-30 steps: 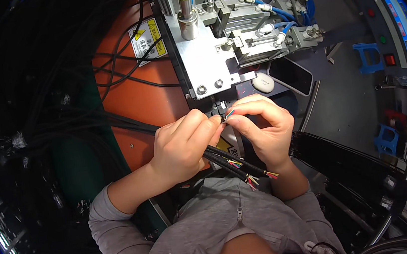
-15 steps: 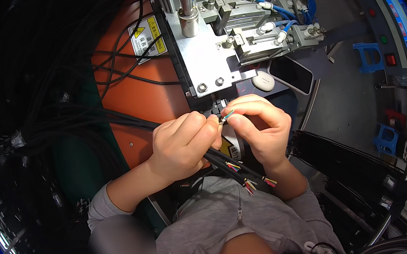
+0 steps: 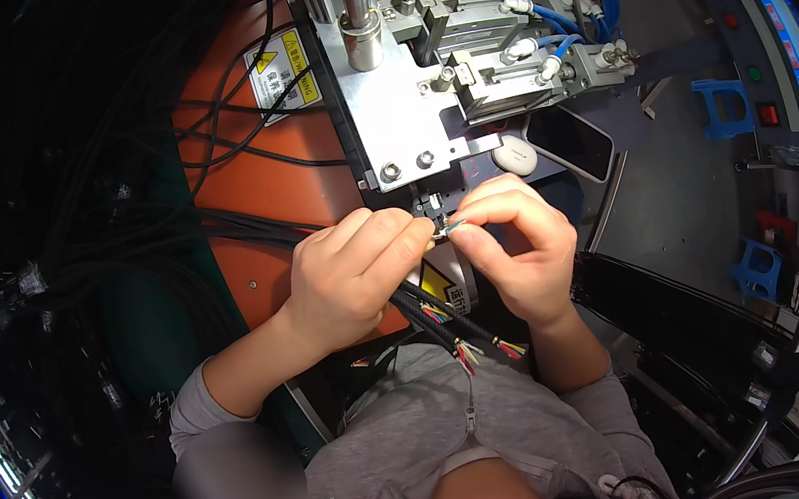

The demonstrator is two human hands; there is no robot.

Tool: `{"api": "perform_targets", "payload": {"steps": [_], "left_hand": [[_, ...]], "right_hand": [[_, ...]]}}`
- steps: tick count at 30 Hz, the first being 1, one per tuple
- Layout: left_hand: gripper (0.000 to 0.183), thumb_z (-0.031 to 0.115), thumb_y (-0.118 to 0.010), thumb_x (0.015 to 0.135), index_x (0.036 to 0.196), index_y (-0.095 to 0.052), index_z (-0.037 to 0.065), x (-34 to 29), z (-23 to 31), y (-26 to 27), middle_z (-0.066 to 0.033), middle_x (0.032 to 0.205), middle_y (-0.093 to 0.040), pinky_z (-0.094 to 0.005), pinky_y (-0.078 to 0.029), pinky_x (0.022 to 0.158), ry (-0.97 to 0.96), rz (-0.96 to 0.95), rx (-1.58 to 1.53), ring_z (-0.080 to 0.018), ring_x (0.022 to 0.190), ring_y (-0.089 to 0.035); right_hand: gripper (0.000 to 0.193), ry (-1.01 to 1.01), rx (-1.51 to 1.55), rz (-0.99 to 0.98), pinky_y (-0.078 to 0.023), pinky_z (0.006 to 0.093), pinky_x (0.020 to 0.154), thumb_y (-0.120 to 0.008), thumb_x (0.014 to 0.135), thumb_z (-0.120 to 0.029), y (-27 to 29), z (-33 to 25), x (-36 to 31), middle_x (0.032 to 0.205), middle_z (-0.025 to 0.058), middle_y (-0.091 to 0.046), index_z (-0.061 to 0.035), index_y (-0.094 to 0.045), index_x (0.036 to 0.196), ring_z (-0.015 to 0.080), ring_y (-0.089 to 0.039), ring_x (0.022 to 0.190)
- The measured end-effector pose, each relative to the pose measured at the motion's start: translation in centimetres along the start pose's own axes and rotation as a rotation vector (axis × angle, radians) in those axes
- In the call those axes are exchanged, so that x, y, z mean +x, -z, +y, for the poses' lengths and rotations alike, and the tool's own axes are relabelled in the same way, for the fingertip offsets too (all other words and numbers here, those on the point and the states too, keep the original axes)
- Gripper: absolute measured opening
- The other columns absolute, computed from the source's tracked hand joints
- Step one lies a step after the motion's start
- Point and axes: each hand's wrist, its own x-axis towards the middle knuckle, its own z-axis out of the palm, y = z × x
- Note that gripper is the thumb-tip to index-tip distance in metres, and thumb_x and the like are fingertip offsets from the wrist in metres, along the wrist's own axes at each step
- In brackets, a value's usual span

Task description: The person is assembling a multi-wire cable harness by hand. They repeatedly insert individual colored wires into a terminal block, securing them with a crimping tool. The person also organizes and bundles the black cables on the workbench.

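My left hand [image 3: 353, 270] is closed around black sleeved cables [image 3: 415, 302], which run in from the left and come out below its palm. Their cut ends show thin red, yellow and white wires [image 3: 467, 352]. At the left fingertips a cable's end sticks out toward the right hand. There my right hand [image 3: 520, 246] pinches thin green-blue wires [image 3: 456, 225] between thumb and forefinger. Both hands are just in front of a small dark fixture [image 3: 434, 202] beneath the machine's metal plate [image 3: 395, 122].
Pneumatic cylinders with blue hoses [image 3: 530, 8] fill the far side. A white case [image 3: 513, 157] and a phone [image 3: 569, 147] lie right of the plate. Black cables [image 3: 240, 149] cross the orange surface [image 3: 265, 280]. A control screen [image 3: 795, 47] stands far right; more black cables [image 3: 664, 318] hang nearby.
My left hand has shifted slightly left, and the hanging cable ends have swung left with it. The pinched wires now lie flatter between the fingertips.
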Motion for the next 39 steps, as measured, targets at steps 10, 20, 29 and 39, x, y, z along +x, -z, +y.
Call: {"api": "perform_targets", "payload": {"steps": [10, 20, 29, 39], "left_hand": [[0.039, 0.009, -0.064, 0.068, 0.106, -0.067, 0.003, -0.1, 0.4, -0.7, -0.0035, 0.080, -0.061, -0.0243, -0.041, 0.045, -0.024, -0.073, 0.148, -0.0120, 0.058, -0.053], [0.032, 0.007, -0.064, 0.074, 0.105, -0.067, 0.002, -0.2, 0.8, -1.2, -0.0003, 0.068, -0.047, -0.0236, -0.037, 0.043, 0.000, -0.151, 0.302, -0.0102, 0.056, -0.047], [0.034, 0.007, -0.063, 0.074, 0.107, -0.065, -0.002, 0.1, 1.4, -1.0, -0.0025, 0.068, -0.041, -0.0248, -0.039, 0.044, 0.055, -0.206, 0.289, -0.0119, 0.057, -0.046], [0.029, 0.007, -0.064, 0.076, 0.105, -0.067, 0.004, 0.5, 1.2, -1.4, -0.0005, 0.068, -0.042, -0.0251, -0.039, 0.045, 0.062, -0.170, 0.314, -0.0112, 0.056, -0.047]], "right_hand": [[0.008, 0.119, -0.403, 0.050, -0.045, 0.0331, 0.066, -0.068, 0.074, 0.000, 0.3, 2.3, -0.5, 0.077, 0.0109, -0.061, -0.0009, -0.062, 0.079, 0.0254, -0.057, 0.071], [0.008, -0.012, -0.433, -0.007, -0.043, 0.0344, 0.060, -0.065, 0.074, 0.000, -0.5, 3.2, 0.2, 0.070, 0.0098, -0.057, -0.0009, -0.057, 0.073, 0.0255, -0.053, 0.065], [0.007, 0.035, -0.392, 0.031, -0.042, 0.0349, 0.059, -0.063, 0.073, 0.001, -0.7, 3.9, 0.2, 0.069, 0.0099, -0.055, -0.0008, -0.056, 0.072, 0.0264, -0.052, 0.064], [0.006, -0.400, 0.047, 0.076, -0.042, 0.0246, 0.061, -0.060, 0.078, -0.001, -0.8, 5.2, -0.7, 0.069, 0.0054, -0.055, 0.0020, -0.057, 0.075, 0.0105, -0.052, 0.065]]}}
